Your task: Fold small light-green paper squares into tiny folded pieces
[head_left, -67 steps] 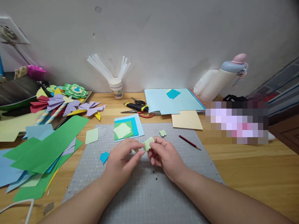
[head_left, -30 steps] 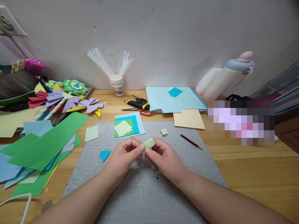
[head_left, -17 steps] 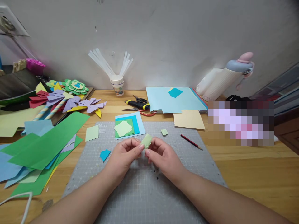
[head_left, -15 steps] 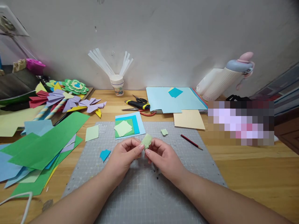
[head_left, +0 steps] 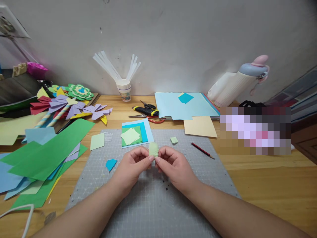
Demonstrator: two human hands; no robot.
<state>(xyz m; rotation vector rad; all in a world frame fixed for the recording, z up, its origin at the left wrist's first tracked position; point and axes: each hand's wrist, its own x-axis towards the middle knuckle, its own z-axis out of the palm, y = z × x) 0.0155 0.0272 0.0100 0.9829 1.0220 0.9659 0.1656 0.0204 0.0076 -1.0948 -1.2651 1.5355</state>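
Green paper in two-handed grip

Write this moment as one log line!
Hands: left, right | Holding: pale-green paper | Below: grey mat | Pencil: on mat

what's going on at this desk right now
A person's left hand and right hand are pinching a small pale green paper between their fingertips, above a gray cutting mat. On the mat lie a notched green piece, a blue scrap to the left and a pencil to the right.
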